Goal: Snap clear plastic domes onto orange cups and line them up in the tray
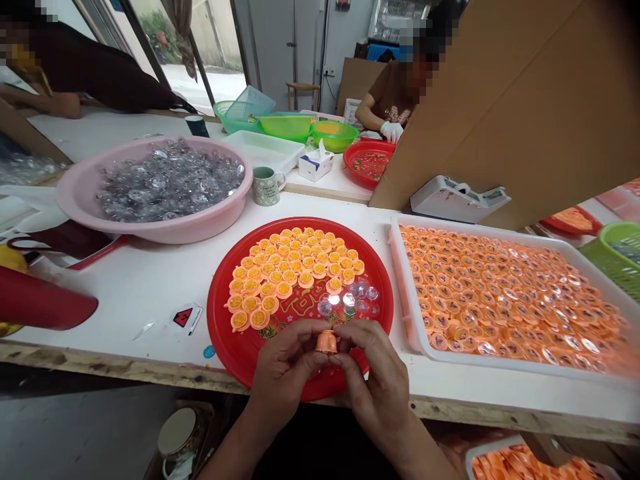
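Between the fingertips of both hands is a small orange plastic cup-shaped piece (327, 342), held over the near rim of a round red tray (220, 333). My left hand (283, 367) pinches it from the left, and my right hand (375, 370) pinches it from the right. On the tray, many orange cup-shaped pieces (284, 289) with yellow insides stand in a cluster. Several clear round plastic pieces (367, 292) lie at the tray's right side, near my right hand.
A white tray (415, 333) full of orange pieces with clear tops stands right. A pink basin (200, 230) of clear plastic parts sits left, beside a mug (267, 187). A cardboard panel (480, 113) rises behind. Across the table, a co-worker's gloved hand (393, 131) touches another red tray (350, 163).
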The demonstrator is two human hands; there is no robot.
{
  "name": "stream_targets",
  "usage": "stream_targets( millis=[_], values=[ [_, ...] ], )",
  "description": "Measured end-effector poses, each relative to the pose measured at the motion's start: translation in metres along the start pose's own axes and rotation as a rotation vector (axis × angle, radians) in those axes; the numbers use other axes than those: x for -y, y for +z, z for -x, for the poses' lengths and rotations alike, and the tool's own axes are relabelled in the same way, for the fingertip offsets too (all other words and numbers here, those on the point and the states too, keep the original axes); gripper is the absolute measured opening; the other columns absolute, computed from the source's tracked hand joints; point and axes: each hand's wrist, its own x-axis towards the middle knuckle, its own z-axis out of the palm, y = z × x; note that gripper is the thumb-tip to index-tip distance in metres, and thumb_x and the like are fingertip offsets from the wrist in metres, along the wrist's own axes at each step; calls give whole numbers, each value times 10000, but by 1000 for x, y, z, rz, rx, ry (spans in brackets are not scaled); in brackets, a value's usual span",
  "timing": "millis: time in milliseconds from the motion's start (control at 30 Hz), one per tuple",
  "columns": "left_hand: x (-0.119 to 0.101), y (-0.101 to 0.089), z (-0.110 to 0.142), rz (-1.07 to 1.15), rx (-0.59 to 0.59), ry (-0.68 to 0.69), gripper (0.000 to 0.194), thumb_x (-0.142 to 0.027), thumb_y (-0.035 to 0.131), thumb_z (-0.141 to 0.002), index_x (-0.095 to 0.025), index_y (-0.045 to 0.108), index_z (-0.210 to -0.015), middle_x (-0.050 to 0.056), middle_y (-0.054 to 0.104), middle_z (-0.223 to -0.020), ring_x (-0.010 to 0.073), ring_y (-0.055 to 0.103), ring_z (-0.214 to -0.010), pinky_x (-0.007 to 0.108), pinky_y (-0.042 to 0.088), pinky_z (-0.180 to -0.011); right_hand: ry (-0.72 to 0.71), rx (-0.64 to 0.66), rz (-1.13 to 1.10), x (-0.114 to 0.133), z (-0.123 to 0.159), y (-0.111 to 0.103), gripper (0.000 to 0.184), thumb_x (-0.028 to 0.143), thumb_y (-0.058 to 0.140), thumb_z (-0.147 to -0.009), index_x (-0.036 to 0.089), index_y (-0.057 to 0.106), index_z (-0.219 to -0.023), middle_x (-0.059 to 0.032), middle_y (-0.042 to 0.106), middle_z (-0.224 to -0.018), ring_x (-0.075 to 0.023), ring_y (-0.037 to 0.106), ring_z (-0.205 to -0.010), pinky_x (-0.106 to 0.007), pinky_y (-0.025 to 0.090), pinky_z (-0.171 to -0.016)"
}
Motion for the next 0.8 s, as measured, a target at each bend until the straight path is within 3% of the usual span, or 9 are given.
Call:
stream_targets(
  millis=[167, 367, 533, 633, 800],
  values=[
    [-1, 5, 2, -32, -18, 33, 235, -125, 637, -823, -259, 696, -1007, -14, 716, -866, 129, 677, -794, 179, 545, -700, -1, -27, 50, 1, 6, 3, 340, 24, 501, -870, 194, 568, -1157, -71, 578, -1017, -195, 563, -934, -320, 485, -772],
    [3, 14, 1, -69, -107, -22, 157, -179, 646, -822, -221, 692, -966, -7, 711, -862, 121, 670, -761, 177, 538, -692, 93, -69, -9, -4, 5, 8, 241, 69, 528, -873, 207, 589, -1061, -29, 583, -904, -162, 548, -813, -294, 465, -712],
    [14, 13, -4, -5, -141, -164, 337, -250, 689, -790, -231, 662, -1125, 34, 724, -1090, 204, 669, -1043, 250, 545, -885, 380, -58, -211, -19, 1, 10, 205, 177, 620, -858, 248, 641, -1050, -12, 616, -911, -153, 581, -783, -277, 476, -693],
    [21, 4, -3, -82, -218, -202, 349, -296, 723, -742, -233, 677, -1083, 33, 736, -1077, 222, 687, -1014, 270, 565, -880, 474, -44, -286, -18, 1, 13, 195, 174, 645, -818, 235, 668, -1001, -16, 641, -909, -165, 595, -812, -284, 472, -732],
    [39, -4, -11, -268, -268, -237, 403, -424, 772, -670, -255, 685, -1025, 25, 747, -1033, 237, 710, -949, 244, 599, -796, 523, -134, -227, -14, 0, 23, 159, 129, 640, -712, 182, 676, -858, -3, 595, -762, -142, 538, -664, -262, 425, -619]
  ],
)
